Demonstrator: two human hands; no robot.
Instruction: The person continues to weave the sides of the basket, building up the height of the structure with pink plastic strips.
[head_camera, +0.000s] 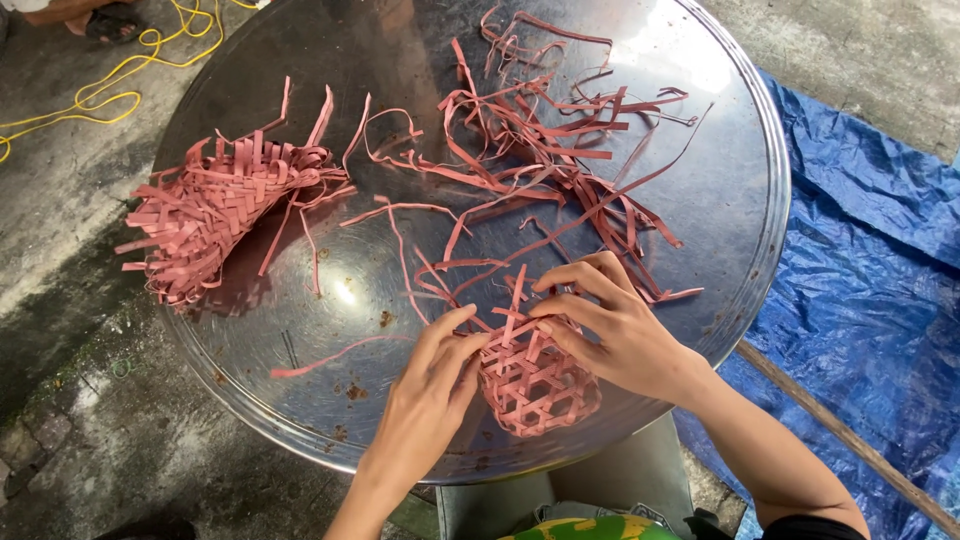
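Note:
A small pink woven basket (535, 385) with an open lattice lies near the front edge of a round steel table (300, 350). My left hand (430, 385) holds its left side, fingers pinching loose strip ends at the rim. My right hand (610, 325) grips the right side and presses strip ends (515, 300) that stick up from the weave. Both hands touch the basket.
A pile of loose pink strips (545, 150) spreads across the table's far middle. A larger half-woven pink piece (215, 205) lies at the left. A blue tarp (860, 270) covers the ground on the right, with a wooden stick (850, 440) on it. Yellow cord (120, 70) lies at the far left.

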